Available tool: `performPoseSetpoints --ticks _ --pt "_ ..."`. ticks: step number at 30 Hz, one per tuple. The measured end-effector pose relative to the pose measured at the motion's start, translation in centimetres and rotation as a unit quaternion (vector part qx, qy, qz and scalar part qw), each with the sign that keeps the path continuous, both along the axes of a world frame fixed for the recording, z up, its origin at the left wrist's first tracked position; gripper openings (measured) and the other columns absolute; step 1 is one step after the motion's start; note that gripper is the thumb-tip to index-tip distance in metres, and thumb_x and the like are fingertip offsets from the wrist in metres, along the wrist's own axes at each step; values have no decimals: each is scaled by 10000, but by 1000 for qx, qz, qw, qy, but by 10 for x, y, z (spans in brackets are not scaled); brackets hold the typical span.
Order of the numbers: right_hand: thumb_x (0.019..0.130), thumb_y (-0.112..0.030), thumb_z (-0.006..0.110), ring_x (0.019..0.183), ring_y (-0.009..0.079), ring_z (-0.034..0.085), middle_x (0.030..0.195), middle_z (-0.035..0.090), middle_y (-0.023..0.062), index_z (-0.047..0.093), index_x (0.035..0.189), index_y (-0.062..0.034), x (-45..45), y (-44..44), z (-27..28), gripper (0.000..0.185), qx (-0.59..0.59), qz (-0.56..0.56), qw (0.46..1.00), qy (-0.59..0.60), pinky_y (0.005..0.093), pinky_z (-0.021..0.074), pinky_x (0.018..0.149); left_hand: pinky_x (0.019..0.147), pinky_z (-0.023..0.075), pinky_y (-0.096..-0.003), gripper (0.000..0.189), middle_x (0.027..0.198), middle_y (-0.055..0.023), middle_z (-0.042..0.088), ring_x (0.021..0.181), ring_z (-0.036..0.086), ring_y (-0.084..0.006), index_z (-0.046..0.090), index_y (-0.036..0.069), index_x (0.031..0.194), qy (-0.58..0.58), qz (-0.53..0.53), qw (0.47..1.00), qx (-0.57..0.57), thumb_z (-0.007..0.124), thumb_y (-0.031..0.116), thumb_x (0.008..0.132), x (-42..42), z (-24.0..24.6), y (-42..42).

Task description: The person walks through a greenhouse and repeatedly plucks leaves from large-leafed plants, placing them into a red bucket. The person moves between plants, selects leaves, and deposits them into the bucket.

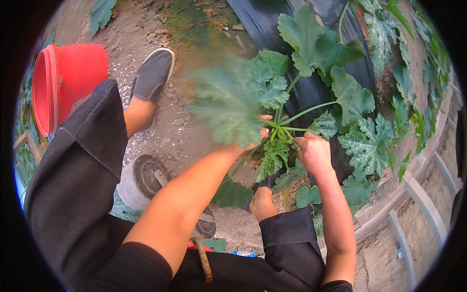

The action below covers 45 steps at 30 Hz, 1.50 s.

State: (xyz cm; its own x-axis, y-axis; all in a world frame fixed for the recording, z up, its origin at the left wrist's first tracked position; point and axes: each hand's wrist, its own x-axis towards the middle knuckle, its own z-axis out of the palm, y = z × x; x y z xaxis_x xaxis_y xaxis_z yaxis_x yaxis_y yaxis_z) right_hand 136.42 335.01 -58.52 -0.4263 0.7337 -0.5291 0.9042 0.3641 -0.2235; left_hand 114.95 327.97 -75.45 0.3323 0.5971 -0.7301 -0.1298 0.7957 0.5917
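Observation:
A squash plant with lobed, silver-mottled leaves (pixel 366 144) grows before me, its stalks meeting at a crown (pixel 278 127). My left hand (pixel 262 135) is at the left of that crown, largely hidden behind a broad, motion-blurred leaf (pixel 228 104). Its visible fingertips lie beside a leaf stalk; whether they grip it is unclear. From the right, my right hand (pixel 314 151) reaches in with curled fingers, thumb and forefinger pinching a thin stalk (pixel 287 134) near the crown. Small crinkled young leaves (pixel 273 155) hang between both hands.
Black plastic film (pixel 313 96) runs beneath the plant. A red bucket (pixel 82 69) lies tilted at left, beside my shoe (pixel 155 71). Wide wheels (pixel 140 182) and a rusty curved metal bar (pixel 201 259) are by my legs. Along the right runs a ledge with pale bars (pixel 425 204).

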Motion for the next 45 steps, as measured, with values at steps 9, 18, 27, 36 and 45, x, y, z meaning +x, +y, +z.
performPoseSetpoints --ticks 9,18,27,36,45 --pt "755 -88 727 837 339 691 865 668 111 781 1020 -107 6 1 -3 271 15 -46 998 41 448 559 737 968 555 -359 423 1201 -114 738 1108 698 -224 688 68 1289 151 -95 972 152 676 32 868 23 0 25" --pt "811 -138 728 786 333 693 818 665 111 761 923 -110 2 2 2 121 17 -50 997 48 449 553 699 796 556 -401 245 995 -93 741 889 708 -236 716 97 1147 247 -49 916 313 696 113 903 44 -53 -4" --pt "811 -102 721 820 363 680 864 665 126 766 1024 -85 3 -2 1 218 -12 -64 997 42 459 548 735 664 498 -390 50 822 -90 675 733 642 -220 682 91 969 241 -68 918 306 670 114 926 33 -21 4" --pt "815 -87 731 804 375 677 869 671 134 757 1022 -75 7 -2 -3 209 -5 -66 996 56 463 543 721 781 535 -396 215 974 -133 705 884 682 -277 696 72 1114 195 14 965 177 668 186 933 34 0 -5" --pt "823 -86 732 812 376 678 865 671 131 751 1018 -78 7 -1 -4 195 -7 -75 995 63 465 542 721 866 540 -398 344 1094 -133 723 980 686 -249 703 42 1185 152 -40 979 131 693 257 916 32 -17 0"
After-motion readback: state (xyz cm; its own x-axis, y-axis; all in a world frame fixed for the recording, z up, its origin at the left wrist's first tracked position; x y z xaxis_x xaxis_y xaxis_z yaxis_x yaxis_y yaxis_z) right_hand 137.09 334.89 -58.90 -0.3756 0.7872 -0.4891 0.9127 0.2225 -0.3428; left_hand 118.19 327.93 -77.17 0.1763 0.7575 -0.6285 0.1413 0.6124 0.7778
